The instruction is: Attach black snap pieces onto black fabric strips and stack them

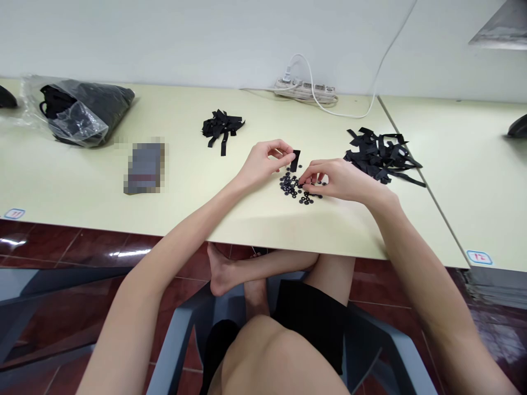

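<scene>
Between thumb and fingers, my left hand (268, 159) pinches a short black fabric strip (295, 161), which hangs just above the tabletop. Below it lies a loose pile of small round black pieces with pale centres, like snap buttons (289, 185). My right hand (327, 176) reaches into the right side of this pile, fingers bent and tips close together at the buttons. Whether a button is between those fingertips is too small to make out. More black strips (381, 155) are heaped to the right of my right hand, and a smaller heap of strips (223, 127) lies beyond my left hand.
A clear plastic bag (88, 109) of black material stands at the back left, near a blurred rectangular object (144, 167). By the wall sits a power strip (307, 90) with a white cable (362, 116). A seam (428, 189) crosses the pale table (247, 219) at right.
</scene>
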Action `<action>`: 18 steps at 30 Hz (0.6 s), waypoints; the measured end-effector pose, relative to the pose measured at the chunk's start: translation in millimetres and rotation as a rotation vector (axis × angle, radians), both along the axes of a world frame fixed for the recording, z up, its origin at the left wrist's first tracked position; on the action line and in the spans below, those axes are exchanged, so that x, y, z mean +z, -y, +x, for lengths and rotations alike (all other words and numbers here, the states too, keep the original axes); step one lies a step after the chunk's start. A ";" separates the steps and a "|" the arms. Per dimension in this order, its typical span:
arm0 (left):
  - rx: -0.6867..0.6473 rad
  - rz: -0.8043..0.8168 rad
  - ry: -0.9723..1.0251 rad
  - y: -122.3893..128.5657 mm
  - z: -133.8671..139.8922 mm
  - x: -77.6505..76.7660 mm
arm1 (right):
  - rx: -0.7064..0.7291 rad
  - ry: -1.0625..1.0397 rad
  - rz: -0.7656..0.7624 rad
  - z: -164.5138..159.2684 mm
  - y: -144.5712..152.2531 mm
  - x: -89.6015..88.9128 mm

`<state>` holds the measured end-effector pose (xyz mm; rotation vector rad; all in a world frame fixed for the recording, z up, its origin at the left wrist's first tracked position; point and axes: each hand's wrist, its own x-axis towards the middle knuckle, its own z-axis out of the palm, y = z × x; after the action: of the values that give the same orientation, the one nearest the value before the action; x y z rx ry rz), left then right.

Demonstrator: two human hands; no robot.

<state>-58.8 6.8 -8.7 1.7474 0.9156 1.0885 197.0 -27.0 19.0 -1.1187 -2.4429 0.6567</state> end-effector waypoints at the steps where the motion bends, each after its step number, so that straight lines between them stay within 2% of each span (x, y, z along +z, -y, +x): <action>1: -0.002 0.000 0.001 0.1 0.1 -0.1 | 0.000 0.002 0.000 0.2 -0.6 -0.6; 12: -0.016 -0.003 -0.010 1.8 -0.4 2.2 | 0.004 -0.002 -0.057 -2.0 0.1 -1.4; 18: -0.035 -0.003 0.010 3.4 -0.6 4.8 | -0.144 -0.344 0.024 -15.2 5.2 3.4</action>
<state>-59.3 3.4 -3.9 1.7480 0.8775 1.0717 181.8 -32.1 22.4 -1.0616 -2.0554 0.7076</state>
